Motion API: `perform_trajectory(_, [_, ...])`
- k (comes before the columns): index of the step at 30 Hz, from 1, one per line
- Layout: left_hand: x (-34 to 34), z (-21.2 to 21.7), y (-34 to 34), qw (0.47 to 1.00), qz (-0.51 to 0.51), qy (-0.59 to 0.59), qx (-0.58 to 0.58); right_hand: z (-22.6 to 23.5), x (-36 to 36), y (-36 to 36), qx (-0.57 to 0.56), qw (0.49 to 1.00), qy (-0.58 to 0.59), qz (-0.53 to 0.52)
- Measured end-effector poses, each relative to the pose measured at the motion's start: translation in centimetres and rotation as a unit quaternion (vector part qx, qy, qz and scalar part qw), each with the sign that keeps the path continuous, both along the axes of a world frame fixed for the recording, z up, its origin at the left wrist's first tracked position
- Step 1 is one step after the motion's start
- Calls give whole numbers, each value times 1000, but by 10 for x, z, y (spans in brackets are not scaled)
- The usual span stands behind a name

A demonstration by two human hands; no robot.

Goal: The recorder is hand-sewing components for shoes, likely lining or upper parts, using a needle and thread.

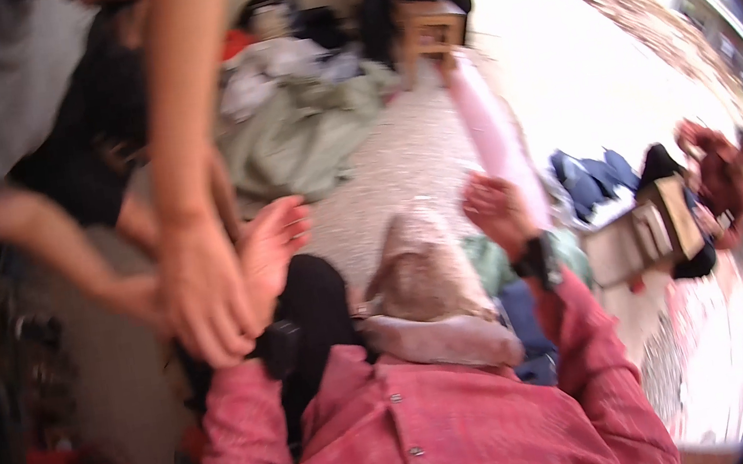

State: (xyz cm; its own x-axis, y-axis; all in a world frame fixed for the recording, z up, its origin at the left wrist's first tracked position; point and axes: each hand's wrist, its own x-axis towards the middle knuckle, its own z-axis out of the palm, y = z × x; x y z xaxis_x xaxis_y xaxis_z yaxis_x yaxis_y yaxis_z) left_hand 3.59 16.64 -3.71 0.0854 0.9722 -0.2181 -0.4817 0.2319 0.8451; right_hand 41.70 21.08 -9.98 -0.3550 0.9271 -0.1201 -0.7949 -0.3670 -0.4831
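My left hand [272,245] is raised, palm turned up and fingers stretched, with nothing in it. Another person's hand [201,292] reaches down from above and lies over its wrist, next to a dark wristband [280,347]. That person's second hand is beside it, blurred. On the other side my right hand [493,208] is held up apart from things, its fingers loosely bent and holding nothing I can see. A black band [537,262] circles that wrist. Between my arms, a pale pinkish cloth bundle [428,271] sits before my lap, with a rolled piece of cloth [442,340] nearer me.
A heap of grey-green cloth [307,137] lies on the floor ahead. Beyond it, a person sits on a wooden stool [430,32]. To the right, another person is beside a cardboard box [640,239] and dark blue cloth [591,177]. Blue and green fabric lies near my right forearm.
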Motion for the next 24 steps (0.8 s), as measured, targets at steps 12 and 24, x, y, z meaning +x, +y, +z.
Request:
perform_trajectory(12, [46,-37,-20,987,-153,24,-33,52,-69,29,-61,970,-151,-182])
perform_trajectory(24, [47,-37,-34,985,-122,98,-69,85,-94,60,150,880,-359,-273])
